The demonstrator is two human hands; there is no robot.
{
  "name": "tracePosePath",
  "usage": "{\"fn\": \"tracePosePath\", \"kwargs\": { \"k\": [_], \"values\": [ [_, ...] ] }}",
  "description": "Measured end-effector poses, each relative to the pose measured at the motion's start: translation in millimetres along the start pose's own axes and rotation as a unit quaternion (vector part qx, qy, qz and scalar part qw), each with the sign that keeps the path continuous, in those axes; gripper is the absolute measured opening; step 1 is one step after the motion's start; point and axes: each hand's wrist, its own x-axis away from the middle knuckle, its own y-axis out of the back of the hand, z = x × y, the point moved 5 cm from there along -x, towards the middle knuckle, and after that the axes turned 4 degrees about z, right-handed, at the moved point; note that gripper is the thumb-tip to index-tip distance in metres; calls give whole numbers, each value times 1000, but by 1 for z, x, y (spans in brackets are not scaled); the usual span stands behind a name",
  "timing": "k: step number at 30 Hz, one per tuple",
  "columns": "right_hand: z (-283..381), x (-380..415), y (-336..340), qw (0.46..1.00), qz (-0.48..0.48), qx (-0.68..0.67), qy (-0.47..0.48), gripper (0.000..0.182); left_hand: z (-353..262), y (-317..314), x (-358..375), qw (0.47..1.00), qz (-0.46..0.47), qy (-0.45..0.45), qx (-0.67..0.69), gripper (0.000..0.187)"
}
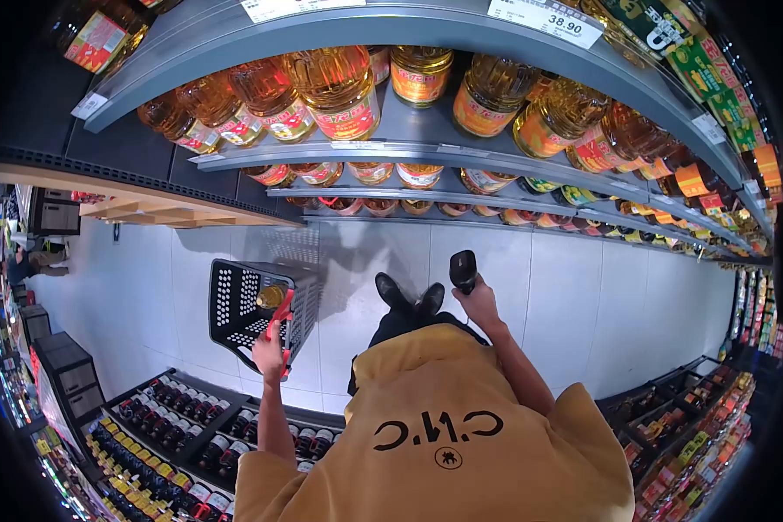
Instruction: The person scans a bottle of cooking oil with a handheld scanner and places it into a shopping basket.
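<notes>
My left hand (270, 350) is closed around the red handle (280, 320) of a black shopping basket (303, 304) with rows of round holes in its sides. Inside the basket is a bottle of yellow oil (271, 297), partly hidden by the basket wall and the handle. On the other side of my body, my right hand (478, 303) grips a black handheld barcode scanner (465, 266), its wide head pointing toward the shelves. Neither hand touches the shelf goods.
Ahead, a grey shelf unit (426, 155) carries large oil bottles (343, 96) with price tags (548, 22) on its edges. Behind me stand racks of dark bottles (161, 418). A wooden-edged display (165, 202) lies left. A person (35, 264) is at the far left.
</notes>
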Motion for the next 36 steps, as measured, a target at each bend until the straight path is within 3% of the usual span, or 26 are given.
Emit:
{"fn": "tracePosePath", "kwargs": {
  "k": [11, 20, 26, 36],
  "values": [
    [18, -5, 2, 999, 6, 18, -29, 47, 7, -7, -7, 993, 74, 75, 46, 65],
    [8, -16, 28, 999, 32, 4, -7, 42, 4, -11, -3, 999, 20, 34, -38, 76],
    [-9, -25, 40, 999, 48, -3, -17, 41, -3, -19, -1, 990, -20, 95, -101, 84],
    [-25, -43, 56, 998, 64, 12, -11, 45, -11, -22, -6, 996, -23, 73, -52, 87]
  ]
}}
